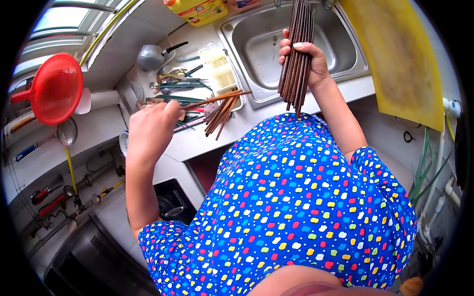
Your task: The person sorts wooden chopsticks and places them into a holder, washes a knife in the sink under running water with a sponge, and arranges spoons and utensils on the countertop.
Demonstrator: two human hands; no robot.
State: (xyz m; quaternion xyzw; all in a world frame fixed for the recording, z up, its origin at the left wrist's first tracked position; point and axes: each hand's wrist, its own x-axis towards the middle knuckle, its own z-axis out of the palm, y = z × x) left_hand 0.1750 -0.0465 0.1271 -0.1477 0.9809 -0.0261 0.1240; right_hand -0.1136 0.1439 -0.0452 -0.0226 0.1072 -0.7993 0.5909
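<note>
My right hand (306,54) is wrapped round a thick bundle of dark brown chopsticks (296,69), held upright over the front edge of the steel sink (365,64). My left hand (153,118) is closed on a lighter brown chopstick (217,98) that points right, toward the sink. Below it, several loose brown chopsticks (223,117) lie in a small heap by the corner of a cream plastic rack (217,61). To the left of the rack, green-handled utensils and spoons (182,85) are spread over the counter.
A grey pot (150,58) with a black handle stands at the back. A red strainer (58,89) hangs at the left, with a slotted ladle (67,132) below it. A yellow jug (197,11) is behind the sink; a yellow board (405,59) leans at the right.
</note>
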